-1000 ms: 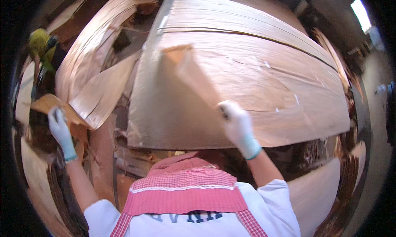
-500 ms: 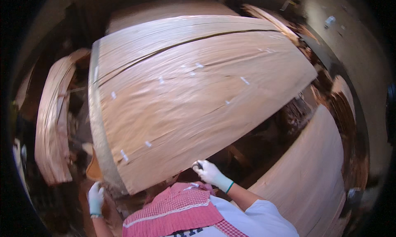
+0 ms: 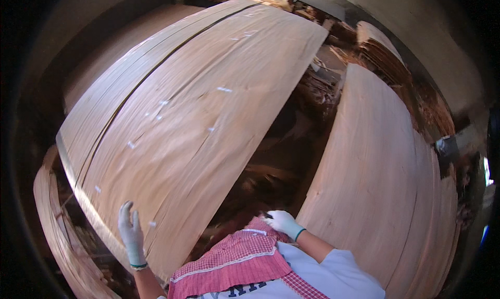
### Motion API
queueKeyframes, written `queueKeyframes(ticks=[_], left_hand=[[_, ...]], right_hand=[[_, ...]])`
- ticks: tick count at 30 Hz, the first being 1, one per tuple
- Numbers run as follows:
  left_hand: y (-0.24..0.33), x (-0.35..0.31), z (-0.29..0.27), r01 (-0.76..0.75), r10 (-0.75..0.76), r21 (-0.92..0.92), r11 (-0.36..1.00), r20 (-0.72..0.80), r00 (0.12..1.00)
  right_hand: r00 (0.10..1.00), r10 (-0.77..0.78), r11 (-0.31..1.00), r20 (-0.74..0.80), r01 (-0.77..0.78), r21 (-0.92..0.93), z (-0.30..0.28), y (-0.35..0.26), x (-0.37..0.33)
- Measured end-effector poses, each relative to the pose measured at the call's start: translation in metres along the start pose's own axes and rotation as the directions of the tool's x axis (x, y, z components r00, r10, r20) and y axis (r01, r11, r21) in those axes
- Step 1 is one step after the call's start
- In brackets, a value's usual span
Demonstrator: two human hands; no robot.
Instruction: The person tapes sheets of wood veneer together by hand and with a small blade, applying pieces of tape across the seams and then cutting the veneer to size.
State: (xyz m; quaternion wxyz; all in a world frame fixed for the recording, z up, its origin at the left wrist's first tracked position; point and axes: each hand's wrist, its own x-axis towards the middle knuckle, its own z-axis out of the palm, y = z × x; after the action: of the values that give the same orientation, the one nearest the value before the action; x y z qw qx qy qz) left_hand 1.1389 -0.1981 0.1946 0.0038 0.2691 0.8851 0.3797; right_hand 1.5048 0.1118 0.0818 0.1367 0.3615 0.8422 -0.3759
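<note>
A wide stack of thin wood veneer sheets [image 3: 198, 117] lies in front of me, dotted with small white tape pieces [image 3: 224, 90]. One long dark split runs along its far side. My left hand [image 3: 131, 234], in a white glove, is raised over the near left corner of that stack with its fingers apart and nothing in them. Gloved too, my right hand [image 3: 284, 224] is beside my red checked apron [image 3: 245, 252], closed around a small dark object [image 3: 267, 215] that is mostly hidden by the fingers. A second veneer stack [image 3: 364, 169] stands to its right.
Between the two stacks is a dark gap with torn veneer scraps [image 3: 317, 85]. Bundled veneer strips [image 3: 65, 242] lie at the left edge. Another pile of veneer pieces [image 3: 383, 49] sits at the far right, beside the concrete floor [image 3: 416, 23].
The view has swung to the right, bringing more of the right stack in. My left hand has risen over the sheet's corner and its fingers have spread. My right hand has moved away from the sheet's edge.
</note>
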Motion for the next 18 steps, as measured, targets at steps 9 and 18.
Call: queueKeyframes(ticks=[9, 18], left_hand=[[0.194, 0.114, 0.237, -0.3, 0.332, -0.152, 0.942, 0.269, 0.904], [0.391, 0.188, 0.425, -0.463, 0.547, -0.291, 0.837, 0.438, 0.713]], right_hand=[[0.887, 0.34, 0.936, -0.311, -0.288, 0.203, -0.065, 0.184, 0.038], [0.817, 0.372, 0.926, -0.441, -0.292, 0.241, -0.228, 0.29, 0.121]])
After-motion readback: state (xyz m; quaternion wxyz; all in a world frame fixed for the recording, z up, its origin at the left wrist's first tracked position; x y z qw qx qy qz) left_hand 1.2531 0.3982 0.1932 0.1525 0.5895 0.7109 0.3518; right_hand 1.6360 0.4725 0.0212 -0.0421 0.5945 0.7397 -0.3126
